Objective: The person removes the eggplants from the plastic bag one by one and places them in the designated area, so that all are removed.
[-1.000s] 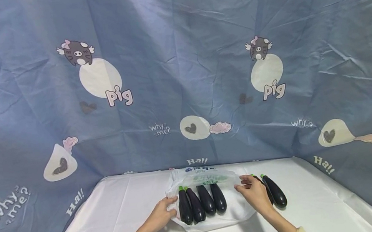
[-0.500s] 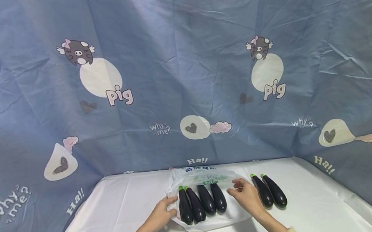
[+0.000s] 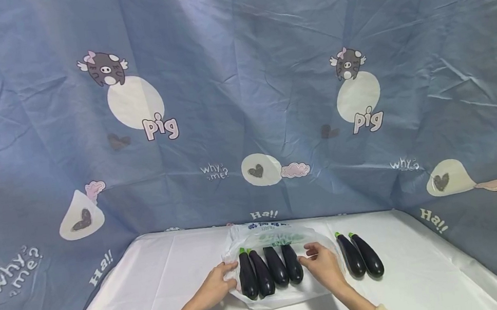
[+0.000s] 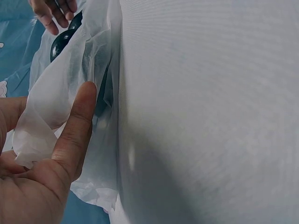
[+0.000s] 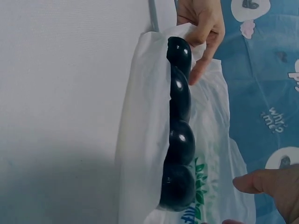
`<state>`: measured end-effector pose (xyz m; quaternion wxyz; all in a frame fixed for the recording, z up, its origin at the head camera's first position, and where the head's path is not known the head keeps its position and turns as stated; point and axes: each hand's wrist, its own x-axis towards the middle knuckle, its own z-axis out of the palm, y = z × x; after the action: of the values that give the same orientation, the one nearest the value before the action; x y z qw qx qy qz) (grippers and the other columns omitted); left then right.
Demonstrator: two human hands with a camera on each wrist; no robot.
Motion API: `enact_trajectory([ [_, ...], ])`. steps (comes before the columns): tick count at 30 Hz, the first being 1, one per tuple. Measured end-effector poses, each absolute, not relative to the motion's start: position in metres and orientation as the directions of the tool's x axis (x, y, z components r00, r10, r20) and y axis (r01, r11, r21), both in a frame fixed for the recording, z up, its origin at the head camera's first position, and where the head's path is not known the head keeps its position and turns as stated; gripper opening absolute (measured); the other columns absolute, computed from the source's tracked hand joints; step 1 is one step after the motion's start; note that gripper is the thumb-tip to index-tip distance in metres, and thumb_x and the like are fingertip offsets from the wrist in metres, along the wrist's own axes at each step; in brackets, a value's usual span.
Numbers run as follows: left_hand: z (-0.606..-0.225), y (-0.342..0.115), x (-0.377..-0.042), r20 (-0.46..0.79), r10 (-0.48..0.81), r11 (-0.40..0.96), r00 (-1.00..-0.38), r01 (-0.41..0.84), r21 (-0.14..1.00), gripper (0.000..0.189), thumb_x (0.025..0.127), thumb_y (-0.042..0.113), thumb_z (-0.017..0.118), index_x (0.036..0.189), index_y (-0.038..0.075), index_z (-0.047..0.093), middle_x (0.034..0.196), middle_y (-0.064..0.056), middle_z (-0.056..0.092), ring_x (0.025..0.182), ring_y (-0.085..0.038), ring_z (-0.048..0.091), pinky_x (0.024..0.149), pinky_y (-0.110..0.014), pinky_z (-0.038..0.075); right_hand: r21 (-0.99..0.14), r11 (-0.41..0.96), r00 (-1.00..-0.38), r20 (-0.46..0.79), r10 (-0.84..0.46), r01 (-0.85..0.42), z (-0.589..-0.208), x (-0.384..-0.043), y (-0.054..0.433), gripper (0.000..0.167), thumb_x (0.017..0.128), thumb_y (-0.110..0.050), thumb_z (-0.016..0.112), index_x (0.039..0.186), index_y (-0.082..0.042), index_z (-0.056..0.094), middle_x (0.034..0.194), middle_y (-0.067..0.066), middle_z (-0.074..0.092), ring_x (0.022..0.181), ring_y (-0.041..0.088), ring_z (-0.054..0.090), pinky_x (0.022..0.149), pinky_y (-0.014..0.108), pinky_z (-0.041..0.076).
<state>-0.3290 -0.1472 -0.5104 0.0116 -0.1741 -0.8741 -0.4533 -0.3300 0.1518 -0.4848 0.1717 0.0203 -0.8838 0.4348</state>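
Observation:
A white translucent plastic bag (image 3: 278, 301) lies mouth toward me with several dark eggplants (image 3: 276, 268) side by side in it. My left hand (image 3: 215, 285) grips the bag's left edge; the left wrist view shows the thin plastic (image 4: 39, 135) between thumb and fingers. At the right side of the bag, my right hand (image 3: 324, 265) hovers by the rightmost bagged eggplant (image 3: 292, 266) with loosely bent fingers and nothing held. In the right wrist view its thumb (image 5: 254, 182) stands apart from the rounded ends of the eggplants (image 5: 180, 140).
Two more eggplants with green stems, one nearer the bag (image 3: 353, 258) and one outside it (image 3: 369, 259), lie on the white-covered table (image 3: 430, 267) to the right. A blue patterned cloth (image 3: 245, 124) hangs behind the table and along both sides.
My right hand has moved left, from beside the two loose eggplants to the rightmost bagged one. The left hand stays on the bag's edge, and the eggplants have not moved.

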Motion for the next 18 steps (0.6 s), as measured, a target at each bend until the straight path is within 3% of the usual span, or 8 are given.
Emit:
enact_trajectory([
  [18,-0.51,-0.146,-0.328,0.168,0.292,0.534,-0.942,0.306,0.788,0.056,0.077,0.007,0.058,0.13,-0.01,0.053,0.135,-0.028,0.052,0.133,-0.051,0.038,0.108,-0.062,0.031,-0.753,0.622,-0.948,0.314,0.054,-0.214,-0.505,-0.332,0.143,0.04,0.074,-0.017,0.076,0.105,0.007,0.066,0.088,0.019,0.07,0.075,0.025,0.069,0.062,0.034,0.055],
])
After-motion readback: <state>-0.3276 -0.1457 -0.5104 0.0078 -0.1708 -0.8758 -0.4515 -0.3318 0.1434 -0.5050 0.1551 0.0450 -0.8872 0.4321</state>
